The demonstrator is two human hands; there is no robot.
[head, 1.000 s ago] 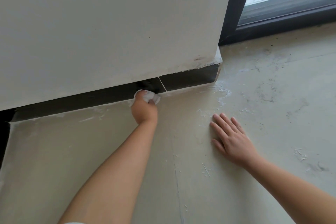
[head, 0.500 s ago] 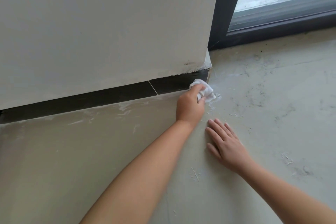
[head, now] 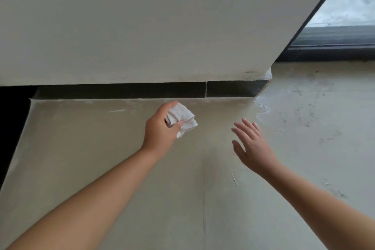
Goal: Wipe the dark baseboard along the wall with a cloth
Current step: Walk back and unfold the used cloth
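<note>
A dark baseboard [head: 125, 90] runs along the foot of the pale wall, with a thin white joint toward its right end and a shorter piece [head: 233, 88] up to the wall corner. My left hand [head: 160, 128] grips a crumpled white cloth [head: 182, 117] in front of the baseboard, apart from it. My right hand [head: 251, 144] is spread with straight fingers to the right, over the floor; whether it touches the floor I cannot tell.
The floor [head: 203, 189] is pale concrete with white dust smears near the wall corner [head: 261, 107]. A dark window frame [head: 332, 50] stands at the back right. A dark gap [head: 12, 117] lies at the far left.
My left hand with the cloth has come off the baseboard's right end and drawn back toward me and left. My right hand has shifted from lying flat on the floor. The view has swung.
</note>
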